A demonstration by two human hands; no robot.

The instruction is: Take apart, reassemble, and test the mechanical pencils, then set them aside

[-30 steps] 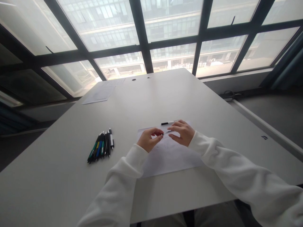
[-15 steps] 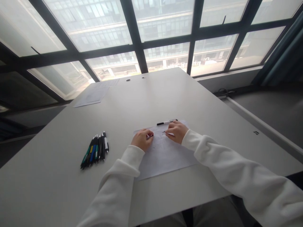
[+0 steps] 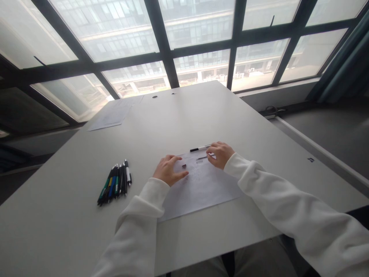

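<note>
Window (image 3: 198, 23): very big, with dark bars, past the far end of the table.
Table (image 3: 245, 115): big, white and smooth.
Near paper (image 3: 201, 192): a white sheet with faint marks, under both hands.
Far papers (image 3: 109, 115): near the window, on the left side of the table.
Left hand (image 3: 165, 169): wide, thumb and finger spread apart, over the left side of the near paper.
Right hand (image 3: 220, 154): fingers curled in close by the thin stick; I cannot tell if they grip it.
Pen bunch (image 3: 117, 182): black, green, blue and yellow bits, lying left of the near paper.
Pen (image 3: 198, 148): black and white, lying along the far edge of the near paper.
Thin stick (image 3: 202, 157): dark, one end at the right hand's fingers.
Clear bit (image 3: 199, 162): just beside the thin stick.
Dark bit (image 3: 183, 166): tiny, on the near paper, near the left hand's fingertips.
</note>
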